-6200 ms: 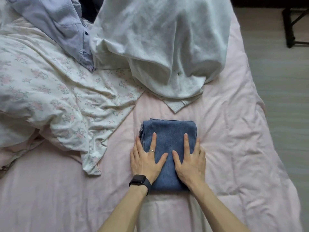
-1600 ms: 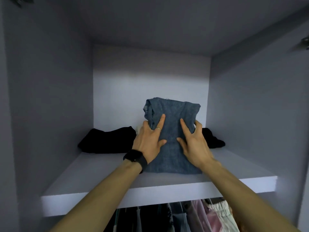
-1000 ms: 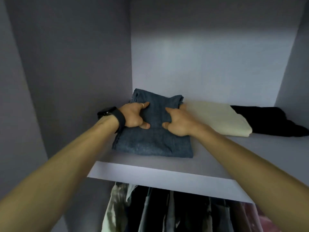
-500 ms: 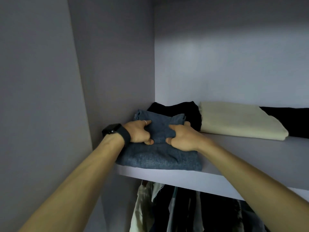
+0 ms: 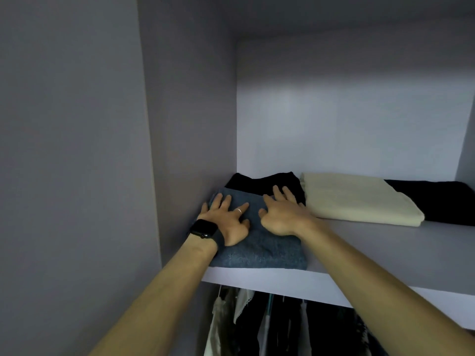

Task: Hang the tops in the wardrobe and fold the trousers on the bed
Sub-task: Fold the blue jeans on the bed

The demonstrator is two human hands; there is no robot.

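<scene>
The folded blue trousers [image 5: 264,250] lie at the left end of the wardrobe's upper shelf [image 5: 385,255], against the left wall, partly on top of a folded black garment [image 5: 267,185]. My left hand [image 5: 226,219], with a ring and a black watch, lies flat on the trousers with its fingers spread. My right hand [image 5: 281,214] rests beside it on the same pile, fingers stretched forward onto the black garment.
A folded cream garment [image 5: 357,199] lies to the right on the shelf, with another black garment [image 5: 442,204] beyond it. Several hanging clothes [image 5: 270,327] show below the shelf. The wardrobe's left wall [image 5: 190,140] stands close by my left hand.
Both hands have let go of the pinched blue cloth and now lie flat on it with fingers spread. The trousers sit further in on the black garment.
</scene>
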